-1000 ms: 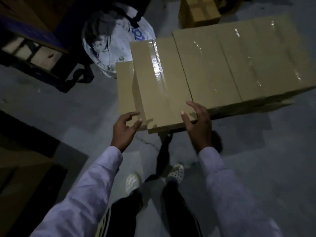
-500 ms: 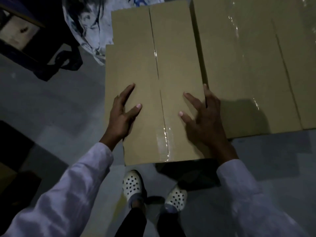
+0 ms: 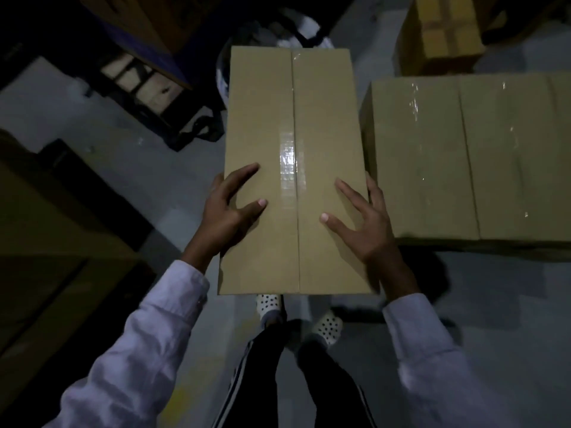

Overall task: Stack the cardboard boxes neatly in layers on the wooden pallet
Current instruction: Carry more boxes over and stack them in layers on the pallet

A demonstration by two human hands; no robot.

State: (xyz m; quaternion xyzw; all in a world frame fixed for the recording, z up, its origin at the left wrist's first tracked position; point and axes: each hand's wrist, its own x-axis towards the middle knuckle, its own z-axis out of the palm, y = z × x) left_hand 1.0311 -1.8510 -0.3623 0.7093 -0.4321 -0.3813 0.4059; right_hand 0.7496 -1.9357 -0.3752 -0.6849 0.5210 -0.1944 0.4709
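Head view: left hand and right hand are clasping the cardboard box between them, long axis running forward from the grip; stack is lying just right of it.

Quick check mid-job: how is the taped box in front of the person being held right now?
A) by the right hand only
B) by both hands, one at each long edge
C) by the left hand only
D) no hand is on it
B: the left hand grips the left edge of the taped box and the right hand grips its right edge, with both thumbs lying on top.
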